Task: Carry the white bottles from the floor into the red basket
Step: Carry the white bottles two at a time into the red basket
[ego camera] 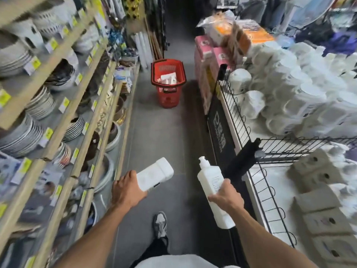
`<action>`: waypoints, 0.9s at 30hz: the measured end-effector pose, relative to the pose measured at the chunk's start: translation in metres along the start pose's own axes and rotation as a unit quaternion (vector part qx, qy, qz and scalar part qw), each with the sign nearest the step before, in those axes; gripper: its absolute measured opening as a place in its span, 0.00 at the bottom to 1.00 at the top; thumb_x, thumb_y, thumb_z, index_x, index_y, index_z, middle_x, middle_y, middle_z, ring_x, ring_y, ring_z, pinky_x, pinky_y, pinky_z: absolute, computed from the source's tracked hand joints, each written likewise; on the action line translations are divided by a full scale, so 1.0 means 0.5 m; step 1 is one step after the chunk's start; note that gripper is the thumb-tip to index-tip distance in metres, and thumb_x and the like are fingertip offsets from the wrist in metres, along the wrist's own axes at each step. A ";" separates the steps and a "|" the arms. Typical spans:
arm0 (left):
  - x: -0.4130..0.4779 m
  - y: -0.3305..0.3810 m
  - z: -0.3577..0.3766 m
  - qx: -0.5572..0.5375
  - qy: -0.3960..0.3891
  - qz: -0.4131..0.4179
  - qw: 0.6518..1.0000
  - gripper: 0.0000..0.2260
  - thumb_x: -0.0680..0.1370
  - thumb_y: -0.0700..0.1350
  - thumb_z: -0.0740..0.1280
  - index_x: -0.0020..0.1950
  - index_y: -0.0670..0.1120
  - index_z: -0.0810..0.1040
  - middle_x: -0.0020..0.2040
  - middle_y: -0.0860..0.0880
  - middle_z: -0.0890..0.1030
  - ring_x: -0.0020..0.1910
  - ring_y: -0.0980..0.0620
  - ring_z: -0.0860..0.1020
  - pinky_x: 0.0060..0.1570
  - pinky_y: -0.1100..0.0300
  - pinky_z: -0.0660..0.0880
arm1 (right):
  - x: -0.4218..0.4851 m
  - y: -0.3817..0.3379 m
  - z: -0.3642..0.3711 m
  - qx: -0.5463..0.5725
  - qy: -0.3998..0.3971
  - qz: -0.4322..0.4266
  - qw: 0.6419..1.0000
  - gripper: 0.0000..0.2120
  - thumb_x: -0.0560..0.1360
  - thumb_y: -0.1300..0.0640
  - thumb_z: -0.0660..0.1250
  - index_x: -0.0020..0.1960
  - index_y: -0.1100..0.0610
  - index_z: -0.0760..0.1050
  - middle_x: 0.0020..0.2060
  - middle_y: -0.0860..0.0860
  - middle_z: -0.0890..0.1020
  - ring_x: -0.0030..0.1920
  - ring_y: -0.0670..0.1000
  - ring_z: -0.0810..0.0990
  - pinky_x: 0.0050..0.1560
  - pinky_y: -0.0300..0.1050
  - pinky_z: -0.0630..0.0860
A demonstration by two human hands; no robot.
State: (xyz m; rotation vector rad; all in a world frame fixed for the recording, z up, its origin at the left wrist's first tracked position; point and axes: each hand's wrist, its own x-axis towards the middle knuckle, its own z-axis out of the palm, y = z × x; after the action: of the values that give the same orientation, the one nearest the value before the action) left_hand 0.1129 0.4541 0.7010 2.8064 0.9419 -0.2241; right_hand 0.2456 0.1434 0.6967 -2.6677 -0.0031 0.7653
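Two bottles ride with us: left hand (128, 190) grips the flat bottle (155, 174), right hand (225, 197) grips the pump bottle (214, 188), both aimed toward the red basket (168, 82) well ahead.

Both bare forearms reach forward, well apart. The left hand (127, 190), knuckles up, grips a flat bottle (156, 174) by its near end, with the fingers curled under it. The right hand (225, 196) wraps round the body of a pump bottle (212, 182), pump end pointing away from the person, and one foot (160, 224) is set ahead between the arms.
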 end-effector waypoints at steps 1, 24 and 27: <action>0.022 -0.005 0.002 0.001 0.000 0.002 1.000 0.31 0.61 0.60 0.77 0.58 0.47 0.73 0.56 0.48 0.81 0.57 0.45 0.79 0.52 0.52 0.72 | 0.017 -0.021 -0.004 -0.005 0.000 -0.002 1.000 0.30 0.64 0.44 0.76 0.55 0.51 0.62 0.49 0.48 0.77 0.46 0.54 0.80 0.43 0.48 0.75; 0.584 -0.079 -0.104 -0.014 -0.010 0.007 1.000 0.32 0.61 0.59 0.77 0.60 0.47 0.73 0.58 0.48 0.81 0.56 0.46 0.79 0.53 0.53 0.72 | 0.427 -0.460 -0.091 -0.046 -0.006 -0.026 0.999 0.29 0.64 0.45 0.74 0.57 0.51 0.61 0.50 0.47 0.77 0.47 0.53 0.81 0.48 0.50 0.79; 0.660 -0.061 -0.120 -0.016 -0.004 -0.002 1.000 0.34 0.62 0.59 0.77 0.62 0.47 0.73 0.59 0.47 0.80 0.58 0.46 0.78 0.55 0.52 0.71 | 0.503 -0.504 -0.115 -0.054 -0.009 -0.034 0.998 0.30 0.64 0.44 0.74 0.57 0.52 0.61 0.51 0.48 0.77 0.48 0.55 0.80 0.47 0.50 0.77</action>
State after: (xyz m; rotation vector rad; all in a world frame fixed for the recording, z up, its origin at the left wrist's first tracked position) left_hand 0.3597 0.6828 0.6909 2.7718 0.9424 -0.2170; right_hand 0.5140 0.3843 0.7003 -2.7465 -0.1420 0.7894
